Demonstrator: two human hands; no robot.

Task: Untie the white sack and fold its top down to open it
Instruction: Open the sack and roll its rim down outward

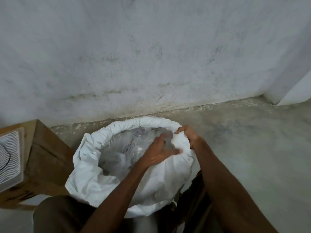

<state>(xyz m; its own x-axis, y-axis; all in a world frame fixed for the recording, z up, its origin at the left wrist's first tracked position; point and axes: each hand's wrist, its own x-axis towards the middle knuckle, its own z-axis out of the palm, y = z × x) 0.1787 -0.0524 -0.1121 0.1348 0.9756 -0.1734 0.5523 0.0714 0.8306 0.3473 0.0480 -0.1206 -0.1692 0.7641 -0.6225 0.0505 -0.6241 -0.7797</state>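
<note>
Right hand [186, 134] pinches the rolled-down rim of the white woven sack [168, 179] at its right edge; left hand [156, 153], fingers spread, rests just inside. Sack stands open on the grey concrete floor [252, 140], clear plastic liner [122, 147] within; brown cardboard box [45, 158] at left.

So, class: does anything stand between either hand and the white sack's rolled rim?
Nothing visible does. The right hand already grips the white sack at its rolled rim on the right side, and the left hand touches the same stretch from inside the mouth. The cardboard box stands apart, to the left.
</note>
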